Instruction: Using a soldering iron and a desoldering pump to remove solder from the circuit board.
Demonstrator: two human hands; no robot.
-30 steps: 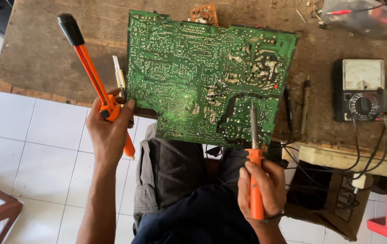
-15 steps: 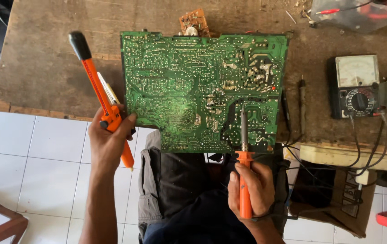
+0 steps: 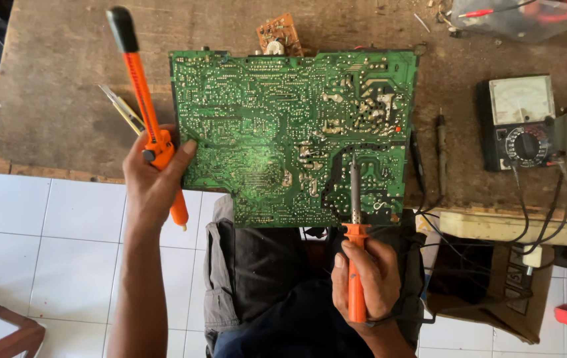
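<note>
Centrally, circuit board (image 3: 290, 132) between hands, left (image 3: 154, 176) gripping pump, right (image 3: 366, 282) iron.

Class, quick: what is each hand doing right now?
Left hand: closed on the orange desoldering pump, steadying the green circuit board.
Right hand: closed on the orange-handled soldering iron.

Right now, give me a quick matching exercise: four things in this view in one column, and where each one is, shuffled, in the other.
Things:
1. soldering iron
2. desoldering pump
3. analog multimeter
4. small brown board

Places:
A. on the wooden bench, right of the green circuit board
B. in the left hand, black knob pointing up
C. above the green board's top edge
D. in the right hand, tip over the green board's lower right part

Pairs: 1-D, 2-B, 3-A, 4-C
</note>
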